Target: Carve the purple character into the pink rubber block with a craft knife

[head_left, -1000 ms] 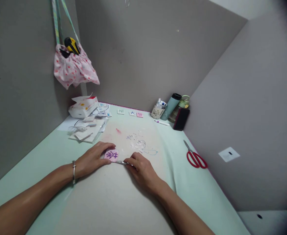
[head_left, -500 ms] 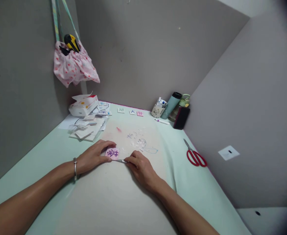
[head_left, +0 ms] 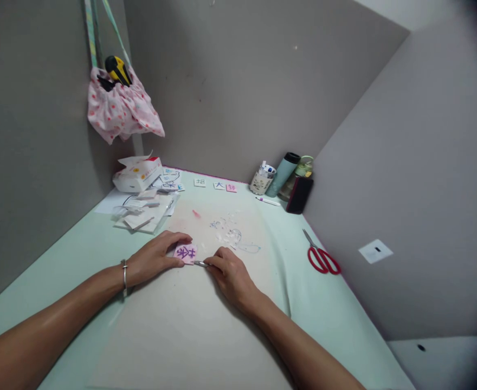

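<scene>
A small pink piece (head_left: 185, 253) with purple marks lies on the pale board (head_left: 181, 336). My left hand (head_left: 157, 257) holds its left side between thumb and fingers. In my right hand (head_left: 230, 276) is a thin metal tool (head_left: 200, 264), pinched between thumb and fingers. The tool's tip points left, at the piece's lower right corner; whether it touches cannot be made out. White scraps (head_left: 231, 236) and blue pen marks are on the board behind my right hand.
Red-handled scissors (head_left: 323, 260) lie at the right. Behind stand a pen cup (head_left: 262, 180), a bottle (head_left: 283, 174) and a dark phone (head_left: 300, 195). Back left are a tissue box (head_left: 137, 173) and plastic bags (head_left: 144, 214). A pink pouch (head_left: 122, 111) hangs above.
My right hand and the tool have shifted slightly; the tool's tip is now at the piece's right corner instead of along its lower edge. My left hand keeps its hold. The view has moved slightly.
</scene>
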Demonstrator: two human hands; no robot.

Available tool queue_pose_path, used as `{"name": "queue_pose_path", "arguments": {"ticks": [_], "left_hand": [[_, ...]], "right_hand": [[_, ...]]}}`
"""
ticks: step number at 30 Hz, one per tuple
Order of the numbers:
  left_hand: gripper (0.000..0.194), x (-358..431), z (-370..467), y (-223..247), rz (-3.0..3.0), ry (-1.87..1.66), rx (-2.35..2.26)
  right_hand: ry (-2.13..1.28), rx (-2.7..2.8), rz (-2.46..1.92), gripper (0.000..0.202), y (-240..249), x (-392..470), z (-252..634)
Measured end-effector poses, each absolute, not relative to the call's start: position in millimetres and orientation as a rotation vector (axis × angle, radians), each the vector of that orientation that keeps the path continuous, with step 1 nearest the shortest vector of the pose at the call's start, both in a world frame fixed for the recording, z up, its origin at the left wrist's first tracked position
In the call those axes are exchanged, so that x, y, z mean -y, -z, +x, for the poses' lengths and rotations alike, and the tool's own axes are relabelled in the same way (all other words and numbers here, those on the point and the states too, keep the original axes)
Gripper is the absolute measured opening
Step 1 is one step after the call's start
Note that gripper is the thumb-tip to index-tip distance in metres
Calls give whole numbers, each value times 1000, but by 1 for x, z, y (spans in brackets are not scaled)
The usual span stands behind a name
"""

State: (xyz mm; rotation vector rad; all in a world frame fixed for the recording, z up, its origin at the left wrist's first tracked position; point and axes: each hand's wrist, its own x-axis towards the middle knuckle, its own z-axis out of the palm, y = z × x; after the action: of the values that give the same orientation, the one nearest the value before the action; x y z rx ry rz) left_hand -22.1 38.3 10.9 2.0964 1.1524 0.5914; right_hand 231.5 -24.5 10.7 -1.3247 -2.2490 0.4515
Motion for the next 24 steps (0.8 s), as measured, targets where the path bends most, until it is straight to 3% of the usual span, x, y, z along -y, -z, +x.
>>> {"name": "queue_pose_path", "arguments": {"ticks": [24], "left_hand": [[49,-40,-25,-5,2107,-627,-1128]], "right_hand": [[-431,2263,-1319,24,-7,23,232]]}}
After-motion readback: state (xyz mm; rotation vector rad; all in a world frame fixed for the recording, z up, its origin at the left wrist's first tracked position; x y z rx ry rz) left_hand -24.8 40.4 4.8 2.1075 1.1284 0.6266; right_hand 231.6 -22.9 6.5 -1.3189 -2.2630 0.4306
